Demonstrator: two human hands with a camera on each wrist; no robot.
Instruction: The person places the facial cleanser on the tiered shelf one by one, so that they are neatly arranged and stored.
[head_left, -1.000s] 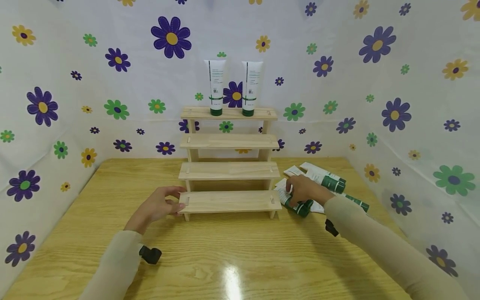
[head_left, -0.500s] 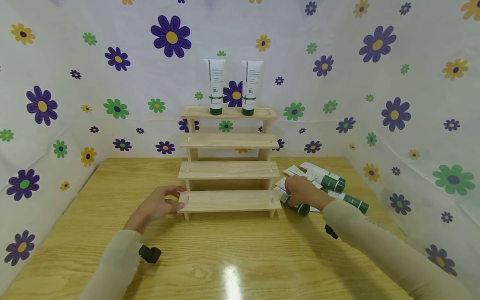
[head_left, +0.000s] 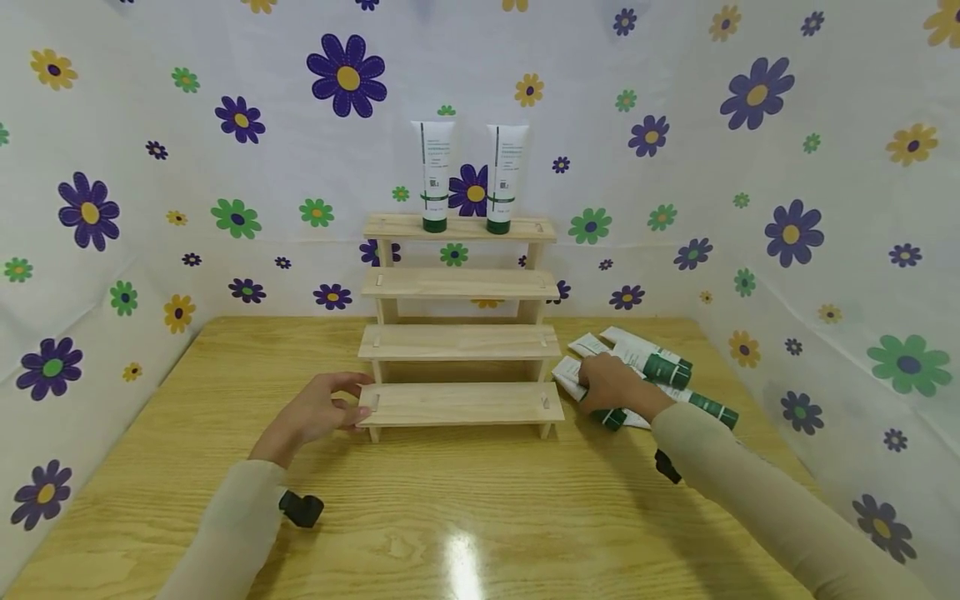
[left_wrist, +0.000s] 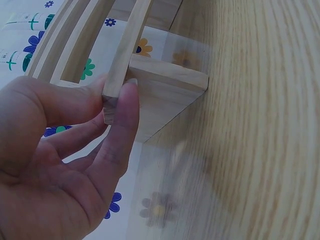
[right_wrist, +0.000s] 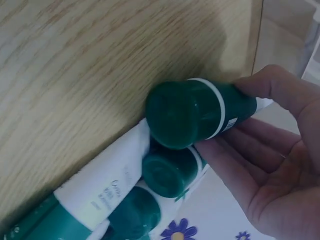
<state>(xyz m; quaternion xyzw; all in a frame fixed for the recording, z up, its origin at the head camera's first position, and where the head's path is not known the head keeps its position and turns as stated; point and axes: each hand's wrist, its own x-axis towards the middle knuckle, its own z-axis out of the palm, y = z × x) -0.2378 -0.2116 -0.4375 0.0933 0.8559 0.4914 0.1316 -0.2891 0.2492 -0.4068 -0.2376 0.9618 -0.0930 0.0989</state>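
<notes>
My left hand [head_left: 322,408] pinches the left end of the lowest board of a wooden step rack [head_left: 461,404], thumb on one face and fingers on the other, as the left wrist view shows at the board's end [left_wrist: 120,70]. At the right, my right hand [head_left: 613,385] grips a white squeeze tube with a dark green cap [right_wrist: 200,112], thumb on one side and fingers on the other. Its cap end [head_left: 611,419] points toward me, and the hand hides its middle. Under and beside it lie several similar tubes [head_left: 708,406], their caps bunched close in the right wrist view.
Two matching tubes [head_left: 435,175] stand cap-down on the rack's top step [head_left: 461,225]. The rack stands on a wood-grain table [head_left: 420,500]. Flower-print cloth [head_left: 285,167] encloses the back and sides. A black wrist device [head_left: 302,508] sits at my left sleeve.
My right hand has shifted only slightly over the pile, and the white end of the tube it grips shows more. My left hand stays on the rack's board.
</notes>
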